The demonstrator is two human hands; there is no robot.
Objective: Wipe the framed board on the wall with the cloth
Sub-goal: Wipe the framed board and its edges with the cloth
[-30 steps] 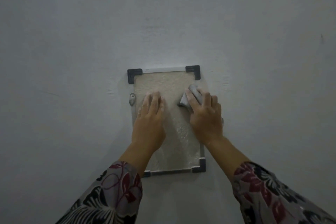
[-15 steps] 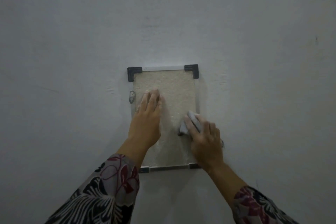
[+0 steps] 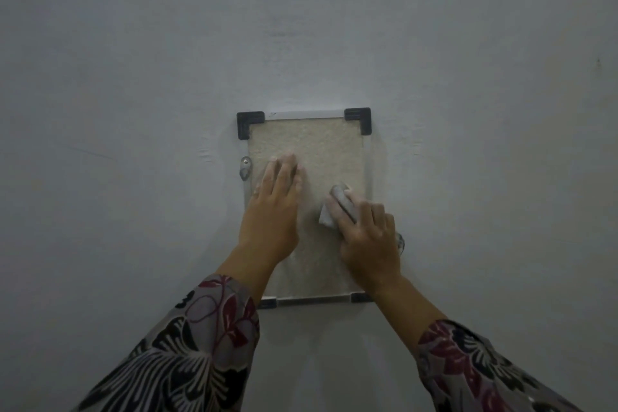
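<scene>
A small framed board point(image 3: 317, 144) hangs on the wall, with a pale textured panel, a silver frame and black corner caps. My left hand point(image 3: 272, 211) lies flat on the board's left half, fingers together and pointing up. My right hand point(image 3: 368, 237) presses a folded grey cloth point(image 3: 334, 207) against the board's right half, near its middle height. Only the cloth's upper left part shows past my fingers. The board's lower part is partly hidden behind both hands.
The plain grey wall point(image 3: 133, 110) surrounds the board on all sides. A small metal mounting clip point(image 3: 245, 168) sits at the frame's left edge, and another bit of metal point(image 3: 400, 241) peeks out by my right hand. Patterned sleeves cover both forearms.
My right hand slid the cloth from the board's upper right corner down its right side, then slightly back up. My left hand stayed flat on the left half.
</scene>
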